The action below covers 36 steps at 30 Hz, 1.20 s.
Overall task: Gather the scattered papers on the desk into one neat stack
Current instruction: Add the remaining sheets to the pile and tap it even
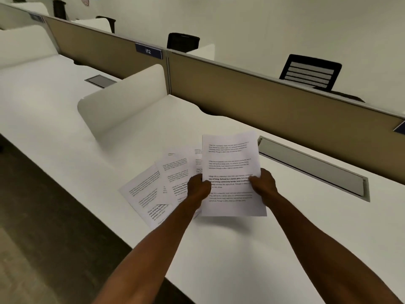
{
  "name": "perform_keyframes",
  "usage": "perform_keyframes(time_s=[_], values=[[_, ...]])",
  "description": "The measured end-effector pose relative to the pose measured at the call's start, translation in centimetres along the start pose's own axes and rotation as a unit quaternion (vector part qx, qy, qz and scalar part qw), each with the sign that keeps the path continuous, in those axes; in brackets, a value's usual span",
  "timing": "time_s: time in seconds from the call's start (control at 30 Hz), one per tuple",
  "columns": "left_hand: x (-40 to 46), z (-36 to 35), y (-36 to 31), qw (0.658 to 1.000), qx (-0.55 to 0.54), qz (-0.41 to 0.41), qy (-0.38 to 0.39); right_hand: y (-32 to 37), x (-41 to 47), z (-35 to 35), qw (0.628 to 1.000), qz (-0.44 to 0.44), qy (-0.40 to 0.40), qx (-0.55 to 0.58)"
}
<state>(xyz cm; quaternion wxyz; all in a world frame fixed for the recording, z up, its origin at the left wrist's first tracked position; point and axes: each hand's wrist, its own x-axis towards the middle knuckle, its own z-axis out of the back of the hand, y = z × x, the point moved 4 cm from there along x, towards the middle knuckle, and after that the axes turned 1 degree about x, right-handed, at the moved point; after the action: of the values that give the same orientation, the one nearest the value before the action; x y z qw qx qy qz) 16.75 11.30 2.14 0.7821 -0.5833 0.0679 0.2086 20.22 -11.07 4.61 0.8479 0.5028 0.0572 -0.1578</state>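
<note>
Both forearms reach in from the near edge. Left hand [198, 187] pinches the left edge of the top sheet [230, 172]; right hand [263, 184] pinches its right edge. Thumbs on top, fingers hidden under the paper. Can't tell if more sheets are held beneath it.

Risks, as I judge them:
- Held sheet is gripped at mid-height only, with its far half unsupported. It looks slightly curled, so it could flop or crease if moved fast.
- Loose sheets [157, 189] lie fanned just left of the hands, overlapping each other. The nearest-left one sits close to the bench [219, 260] edge, so a sweep with the left forearm could push it onto the floor.
- Fanned pages sit at different angles. Dropping the held sheet on them without squaring first gives a skewed pile, not a neat stack.

Paper: white pages with printed text blocks, some lines bold. Thin, flat, no staples visible. Held sheet is upright-ish toward the camera, at bench centre, with the rest partly tucked behind its left side.

Farther right, a cable tray lid [313, 165] is set into the bench, clear of the papers.
</note>
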Motion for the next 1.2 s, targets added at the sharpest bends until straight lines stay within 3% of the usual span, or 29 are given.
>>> perform_keyframes(time_s=[0.27,0.43,0.8,0.9,1.0,1.07,1.2], values=[[6.3,-0.1,-0.3,0.98,0.139,0.117,-0.08,2.2,8.4,-5.4,0.996,-0.002,0.029,-0.081],[7.7,-1.0,-0.2,0.97,0.157,0.15,-0.107,1.2,10.9,-8.0,0.983,0.018,0.027,-0.183],[9.2,-0.7,-1.2,0.973,-0.025,0.143,-0.177,-1.5,11.1,-9.0,0.978,0.084,-0.008,-0.189],[9.9,-0.4,-1.1,0.977,-0.029,0.139,-0.16,-1.7,11.6,-8.6,0.981,0.071,-0.009,-0.178],[10.8,-0.6,-0.2,0.981,-0.116,0.139,-0.064,-1.4,11.5,-8.5,0.982,0.073,-0.009,-0.177],[11.0,-0.4,0.2,0.988,-0.102,0.11,-0.024,-0.8,10.7,-8.7,0.976,0.106,-0.02,-0.188],[10.7,-0.2,0.6,0.996,-0.07,0.046,-0.016,0.4,8.3,-9.4,0.961,0.187,-0.064,-0.195]])
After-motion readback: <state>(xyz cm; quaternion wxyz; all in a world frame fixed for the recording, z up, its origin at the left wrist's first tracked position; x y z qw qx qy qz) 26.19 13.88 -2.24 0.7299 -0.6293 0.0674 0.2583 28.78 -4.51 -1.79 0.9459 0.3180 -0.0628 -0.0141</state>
